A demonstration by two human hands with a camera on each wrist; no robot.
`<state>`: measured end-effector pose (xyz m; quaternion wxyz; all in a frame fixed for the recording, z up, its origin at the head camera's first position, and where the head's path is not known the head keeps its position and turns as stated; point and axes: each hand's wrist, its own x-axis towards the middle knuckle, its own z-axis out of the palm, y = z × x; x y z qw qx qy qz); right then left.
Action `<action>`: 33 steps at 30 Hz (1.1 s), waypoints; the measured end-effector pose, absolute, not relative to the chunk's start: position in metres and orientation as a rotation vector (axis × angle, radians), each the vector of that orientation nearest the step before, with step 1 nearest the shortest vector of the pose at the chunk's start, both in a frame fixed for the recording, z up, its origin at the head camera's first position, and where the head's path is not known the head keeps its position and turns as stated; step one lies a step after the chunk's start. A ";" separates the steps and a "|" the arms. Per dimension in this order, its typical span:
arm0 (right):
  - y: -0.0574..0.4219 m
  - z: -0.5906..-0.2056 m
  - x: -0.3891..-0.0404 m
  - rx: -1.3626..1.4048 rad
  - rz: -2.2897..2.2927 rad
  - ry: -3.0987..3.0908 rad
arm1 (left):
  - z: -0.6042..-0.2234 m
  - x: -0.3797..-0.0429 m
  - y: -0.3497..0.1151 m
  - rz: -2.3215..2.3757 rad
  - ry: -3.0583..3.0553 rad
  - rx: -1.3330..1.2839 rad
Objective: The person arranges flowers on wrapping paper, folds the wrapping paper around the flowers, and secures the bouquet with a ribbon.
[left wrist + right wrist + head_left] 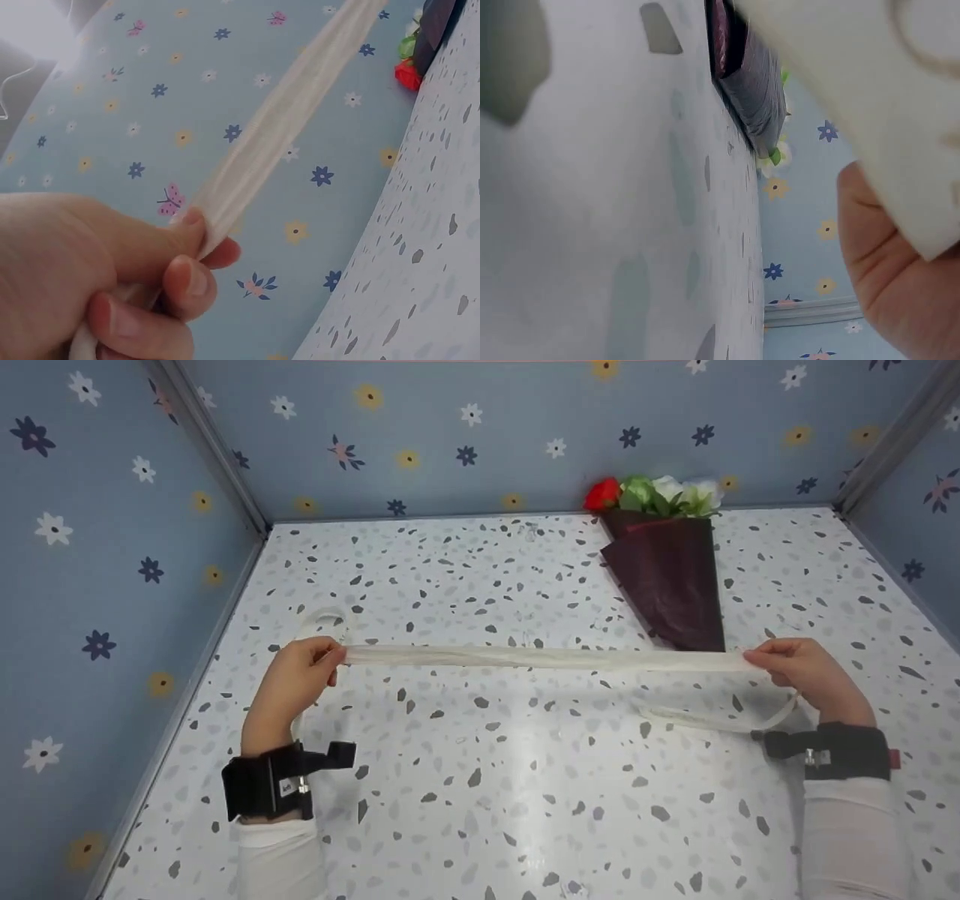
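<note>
A cream-white ribbon stretches nearly level between both hands, above the speckled table. At its left, my left hand pinches it between thumb and fingers; the left wrist view shows the ribbon running up from that pinch. My right hand pinches the other side between thumb and forefinger. Loose lengths of ribbon trail from both hands, one curving below the right hand. In the right wrist view, a pale ribbon end hangs close to the lens, covering part of the right hand.
A bouquet in dark maroon wrapping lies at the back right, its red, green and white flowers against the rear wall. Blue flower-patterned panels border the back and sides of the speckled white table.
</note>
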<state>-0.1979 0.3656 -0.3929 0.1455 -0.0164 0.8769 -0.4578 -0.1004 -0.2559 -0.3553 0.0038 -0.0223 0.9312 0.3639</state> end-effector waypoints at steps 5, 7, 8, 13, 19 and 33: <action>0.373 -0.390 -0.199 0.043 -1.191 2.521 | -0.358 -0.101 -0.259 1.083 2.817 0.002; 0.376 -0.390 -0.200 0.069 -1.145 2.516 | -0.358 -0.101 -0.261 1.065 2.777 0.027; 0.379 -0.390 -0.200 0.077 -1.107 2.518 | -0.358 -0.101 -0.262 1.059 2.760 0.036; 0.390 -0.389 -0.201 0.155 -0.962 2.532 | -0.360 -0.101 -0.266 0.990 2.704 0.059; 0.402 -0.386 -0.202 0.160 -0.776 2.508 | -0.367 -0.104 -0.264 0.902 2.656 0.067; 0.402 -0.389 -0.213 0.125 -0.549 2.807 | -0.399 -0.122 -0.235 0.767 2.646 0.026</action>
